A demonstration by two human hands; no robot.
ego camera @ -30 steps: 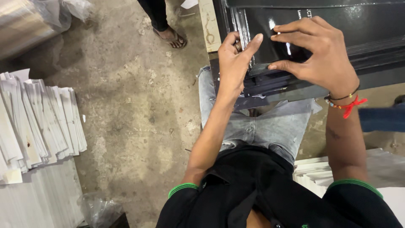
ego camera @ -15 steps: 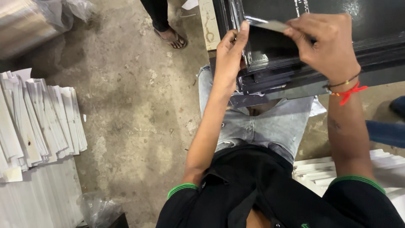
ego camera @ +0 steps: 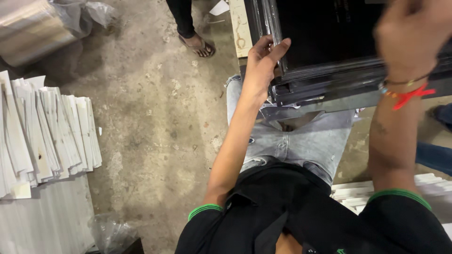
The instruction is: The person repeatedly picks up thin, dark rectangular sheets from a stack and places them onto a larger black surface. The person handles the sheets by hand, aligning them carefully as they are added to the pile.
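Up at the far right, a stack of black panels (ego camera: 329,61) rests across the person's lap, and the left hand (ego camera: 262,63) grips the stack's left edge, fingers curled over the top panel's rim. Over the stack's right end the right hand (ego camera: 414,33) is raised and blurred, so its grip cannot be told. Left on the concrete floor (ego camera: 155,122) lies a pile of white strips (ego camera: 47,131); a sandalled foot (ego camera: 197,44) stands beyond.

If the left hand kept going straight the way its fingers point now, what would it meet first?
The left hand already grips the left edge of the stack of black panels. Its fingers point up and right, so they would probably slide onto the dark top panel; depth is unclear.
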